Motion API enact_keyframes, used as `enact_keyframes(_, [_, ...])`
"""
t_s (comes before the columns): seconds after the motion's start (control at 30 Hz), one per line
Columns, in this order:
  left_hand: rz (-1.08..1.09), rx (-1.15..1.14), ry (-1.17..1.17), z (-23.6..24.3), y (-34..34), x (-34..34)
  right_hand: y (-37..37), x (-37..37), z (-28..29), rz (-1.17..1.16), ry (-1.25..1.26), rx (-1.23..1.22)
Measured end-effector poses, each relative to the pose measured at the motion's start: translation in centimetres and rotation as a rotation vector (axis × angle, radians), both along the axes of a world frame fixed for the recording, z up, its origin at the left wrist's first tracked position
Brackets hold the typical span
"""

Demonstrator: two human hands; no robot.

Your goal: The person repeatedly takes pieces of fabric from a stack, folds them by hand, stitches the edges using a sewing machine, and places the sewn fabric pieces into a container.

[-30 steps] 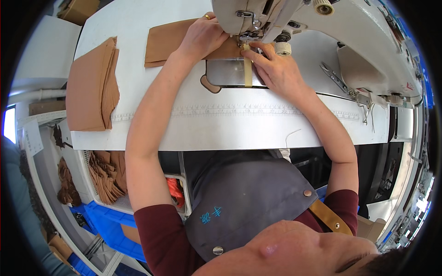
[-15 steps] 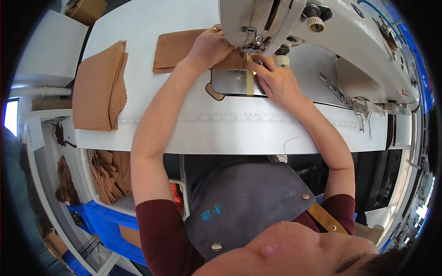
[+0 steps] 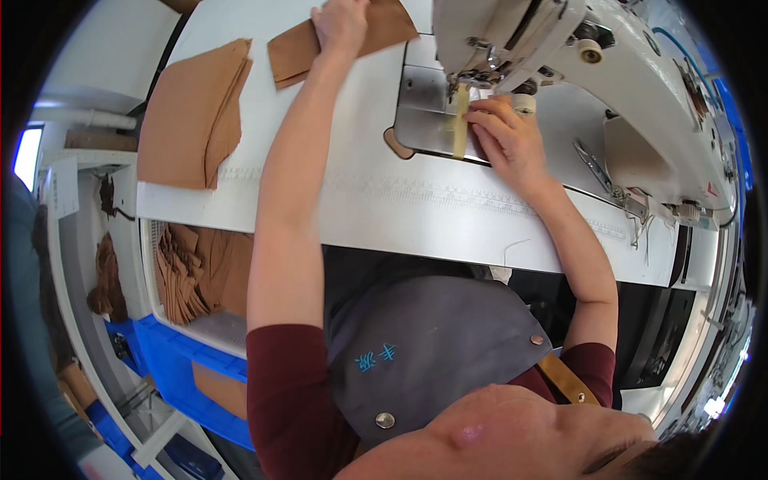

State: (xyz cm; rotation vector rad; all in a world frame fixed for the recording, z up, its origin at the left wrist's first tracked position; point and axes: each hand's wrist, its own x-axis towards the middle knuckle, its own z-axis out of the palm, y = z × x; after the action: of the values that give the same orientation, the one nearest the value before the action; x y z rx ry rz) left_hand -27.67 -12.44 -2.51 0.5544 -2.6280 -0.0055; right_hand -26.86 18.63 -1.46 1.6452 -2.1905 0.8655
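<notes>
sewing station, one operator seated, seen from above the head. left hand (image 3: 342, 24) stretched far forward, palm flat on a tan leather piece (image 3: 336, 42) lying on the white table (image 3: 384, 208) to the left of the machine; fingers spread and pressing, not pinching, so nothing is actually gripped. right hand (image 3: 506, 138) at the steel needle plate (image 3: 424, 120), fingertips loosely curled against a pale yellow strip (image 3: 459, 132) that runs under the presser foot; whether it pinches the strip or only steadies it cannot be told from here. sewing machine head (image 3: 560, 48) white, overhanging the right hand. small brown tab (image 3: 398, 146) at the plate's near edge. stack of tan cut pieces (image 3: 192, 112) further left on the table, well apart from both hands; more cut pieces (image 3: 200, 272) in the bin below. snips (image 3: 596, 168) lying to the right of the plate. risks noted: right fingertips sit very near the needle, and a start of the machine while attention follows the left reach could catch them; the strip, lightly held, may skew under the foot and stitch crooked; the leather piece, dragged with a flat palm only, could slip or fold at its edge, or arrive misaligned; the long left reach may pull the body and nudge the right hand off its line.
</notes>
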Motion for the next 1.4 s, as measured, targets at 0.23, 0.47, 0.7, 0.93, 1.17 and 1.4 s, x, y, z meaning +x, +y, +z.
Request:
enact_keyframes(0.23, [-0.715, 2.005, 0.965, 5.0, -6.6, 19.8, 0.4, -0.4, 0.3, 0.005, 0.074, 0.078])
enact_keyframes(0.47, [0.173, 0.893, 1.156, 5.4, -3.4, 48.8, 0.1, -0.1, 0.5, 0.000, 0.044, 0.118])
enact_keyframes(0.7, [0.631, 0.452, -0.069, -16.3, -4.1, 50.3, 0.4, -0.2, 0.4, -0.034, 0.032, 0.125])
enact_keyframes(0.93, [0.406, 0.639, 0.193, -6.7, -3.7, 45.5, 0.2, -0.3, 0.2, -0.070, 0.061, 0.104])
enact_keyframes(1.17, [-0.192, -0.092, 0.247, 10.6, -9.3, 27.6, 0.6, 0.3, 0.4, -0.100, 0.035, 0.107])
enact_keyframes(1.4, [-0.042, 0.495, -0.244, 8.9, -17.3, 27.1, 0.5, 0.2, 0.4, -0.101, 0.018, 0.064])
